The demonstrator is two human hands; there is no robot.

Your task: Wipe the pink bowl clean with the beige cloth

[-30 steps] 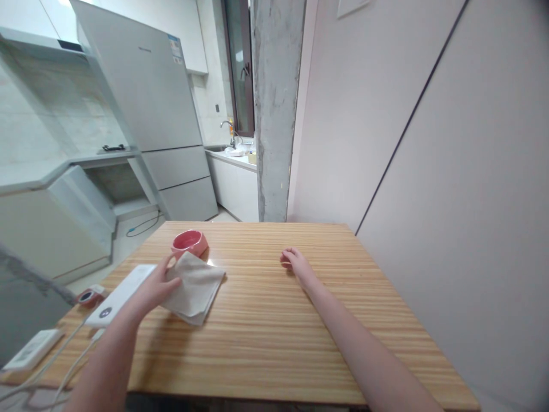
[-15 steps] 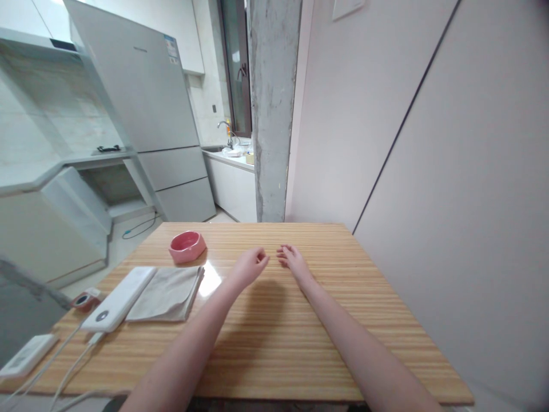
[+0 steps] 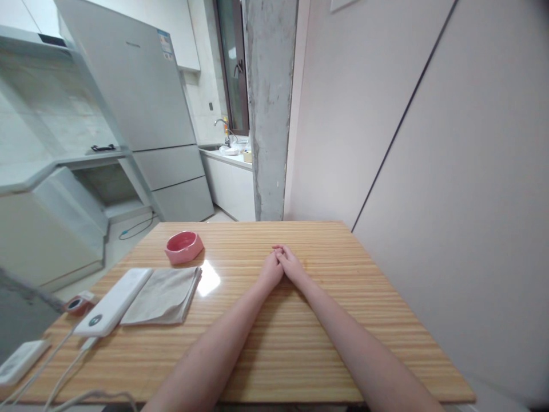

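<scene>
My left hand (image 3: 271, 270) and my right hand (image 3: 291, 264) rest together on the wooden table (image 3: 326, 320), fingers clasped against each other near the middle. Neither holds an object. A folded beige cloth (image 3: 163, 288) lies flat to the left of my hands, apart from them. Beyond the cloth stands a small pink bowl (image 3: 183, 246). A white power bank (image 3: 114, 300) lies against the cloth's left edge.
White cables (image 3: 64, 372) run from the power bank toward the table's front left corner. A white device (image 3: 19, 361) and a small red-rimmed object (image 3: 76, 304) sit at the left edge. A wall borders the table on the right. A fridge (image 3: 141, 109) stands behind.
My left hand let go of the cloth, which now lies flat, and swung right to meet my right hand. The two hands are now clasped together.
</scene>
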